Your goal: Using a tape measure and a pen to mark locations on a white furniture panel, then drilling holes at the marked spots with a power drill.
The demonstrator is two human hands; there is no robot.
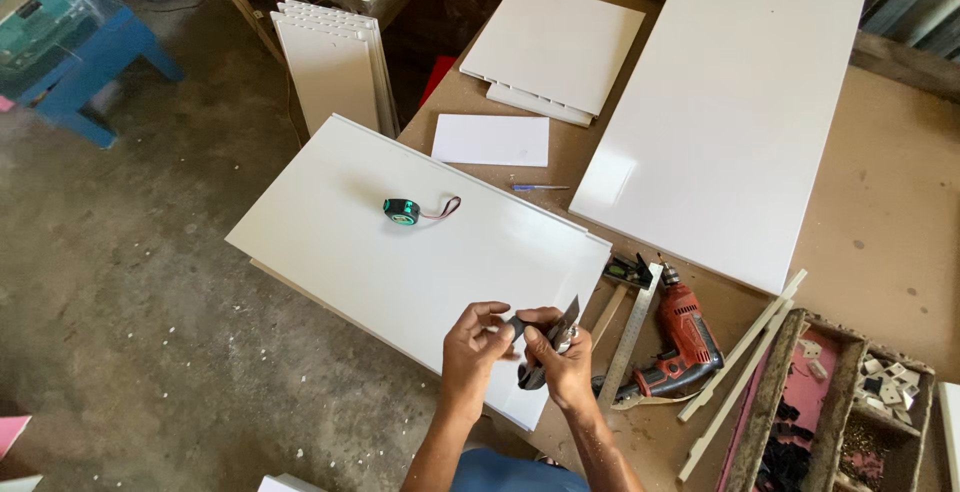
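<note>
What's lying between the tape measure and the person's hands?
Only bare white panel. In the head view, nothing sits on it between the tape measure and the left hand or right hand.

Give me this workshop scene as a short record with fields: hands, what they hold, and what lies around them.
Left hand: pinches one end of a small dark tool, likely a utility knife
Right hand: grips the same tool
Under the hands: large white rectangular panel
On that panel: green and black tape measure
Right of the hands: red electric drill, metal square ruler
Bench: brown board worktop
</note>
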